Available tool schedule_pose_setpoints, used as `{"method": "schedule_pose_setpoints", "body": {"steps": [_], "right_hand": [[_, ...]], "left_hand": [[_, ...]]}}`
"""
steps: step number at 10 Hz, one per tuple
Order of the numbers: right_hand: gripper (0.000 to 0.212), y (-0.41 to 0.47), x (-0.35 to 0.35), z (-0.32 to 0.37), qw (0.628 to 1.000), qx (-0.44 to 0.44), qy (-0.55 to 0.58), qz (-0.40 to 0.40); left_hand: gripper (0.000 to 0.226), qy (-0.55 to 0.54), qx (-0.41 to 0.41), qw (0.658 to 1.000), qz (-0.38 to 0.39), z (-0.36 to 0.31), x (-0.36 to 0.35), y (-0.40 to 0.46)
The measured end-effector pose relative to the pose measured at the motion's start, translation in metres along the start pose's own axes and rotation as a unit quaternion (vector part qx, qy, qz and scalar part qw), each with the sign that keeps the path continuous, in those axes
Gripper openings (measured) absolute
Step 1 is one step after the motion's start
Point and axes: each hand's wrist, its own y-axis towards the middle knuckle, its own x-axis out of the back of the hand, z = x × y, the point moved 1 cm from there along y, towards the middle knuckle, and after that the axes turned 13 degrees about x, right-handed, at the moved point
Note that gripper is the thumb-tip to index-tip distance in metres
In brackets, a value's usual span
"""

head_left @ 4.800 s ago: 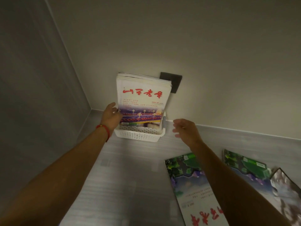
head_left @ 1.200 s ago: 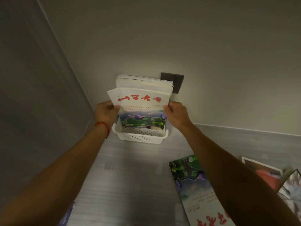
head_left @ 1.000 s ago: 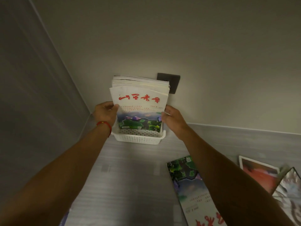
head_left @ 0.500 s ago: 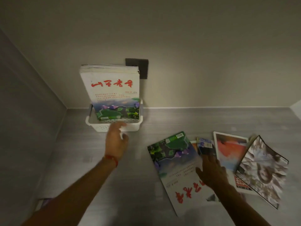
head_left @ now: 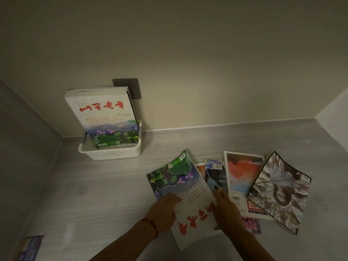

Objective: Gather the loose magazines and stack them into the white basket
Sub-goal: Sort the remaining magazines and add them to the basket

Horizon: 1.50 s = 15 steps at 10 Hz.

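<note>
Both hands have left the white basket [head_left: 111,152] and now lie on the loose magazines near the front of the worktop [head_left: 94,194].

The worktop is grey with a fine streaked pattern, and it is closed by plain pale walls at the back and at both sides. The light is dim. A dark wall plate [head_left: 130,86] sits on the back wall just behind the basket. The basket stands in the back left corner, and a stack of magazines [head_left: 105,113] stands upright inside it, leaning toward the wall, with a white cover and red characters at the front.

The left hand [head_left: 163,210], with a red cord on its wrist, lies flat with fingers spread on the left edge of the white and green magazine [head_left: 180,187]. The right hand [head_left: 224,208] is also spread and presses on the right edge of the same magazine. Neither hand is closed around it; the magazine lies on the worktop.

To the right, other magazines overlap like a fan: a dark blue magazine [head_left: 215,176], a red cover magazine [head_left: 241,174], and a grey patterned magazine [head_left: 280,193] with its edge lifted. A small purple piece [head_left: 251,224] shows below them.

A blue magazine [head_left: 28,247] lies alone at the front left corner. Between the basket and the fan, the worktop is bare, and also along the left side.
</note>
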Motion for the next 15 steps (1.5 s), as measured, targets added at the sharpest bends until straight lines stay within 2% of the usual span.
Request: {"method": "schedule_pose_setpoints", "body": {"steps": [1,2,3,4,5,6,7,8,9,10,11,12,14,15], "right_hand": [[0.013,-0.002,0.032,0.006,0.994,0.100,0.000,0.041],[0.017,0.012,0.074,0.010,0.981,0.176,-0.016,-0.080],[0.010,0.019,0.108,0.072,0.753,0.594,0.215,-0.183],[0.021,0.034,0.161,0.073,0.777,0.529,0.256,-0.224],[0.038,0.061,0.179,0.049,0.950,0.265,0.096,-0.132],[0.039,0.061,0.182,0.056,0.921,0.221,0.143,-0.286],[0.049,0.056,0.146,0.046,0.897,0.093,0.338,-0.269],[0.045,0.057,0.105,0.068,0.821,0.002,0.565,-0.085],[0.040,0.063,0.078,0.100,0.829,0.041,0.553,-0.068],[0.011,0.080,0.083,0.130,0.897,0.153,0.400,-0.111],[0.003,0.105,0.094,0.166,0.936,0.211,0.250,-0.132],[0.023,0.132,0.099,0.203,0.939,0.274,0.140,-0.150],[0.032,0.185,0.091,0.278,0.929,0.309,0.082,-0.187],[0.031,0.207,0.078,0.300,0.929,0.310,0.076,-0.187]], "left_hand": [[0.060,0.003,-0.055,0.987,-0.149,-0.037,0.034,0.003],[0.063,0.096,-0.124,0.956,-0.247,-0.070,0.067,0.006],[0.053,0.048,-0.155,0.971,-0.175,-0.086,0.095,0.007],[0.029,-0.020,-0.149,0.978,-0.142,-0.091,0.114,0.007],[0.019,-0.172,-0.118,0.964,-0.165,-0.088,0.125,0.000],[0.016,-0.346,-0.056,0.919,-0.183,-0.078,0.134,-0.010],[0.019,-0.484,-0.003,0.856,-0.180,-0.066,0.148,-0.021],[0.023,-0.519,-0.006,0.836,-0.181,-0.052,0.166,-0.031],[0.024,-0.526,-0.006,0.829,-0.190,-0.032,0.185,-0.040],[0.026,-0.519,0.002,0.823,-0.232,-0.005,0.209,-0.047],[0.025,-0.496,0.016,0.819,-0.288,0.027,0.237,-0.049],[0.022,-0.439,0.028,0.828,-0.347,0.057,0.265,-0.046],[0.031,-0.276,0.069,0.840,-0.463,0.121,0.316,-0.041],[0.032,-0.325,0.090,0.825,-0.453,0.146,0.326,-0.030]]}}
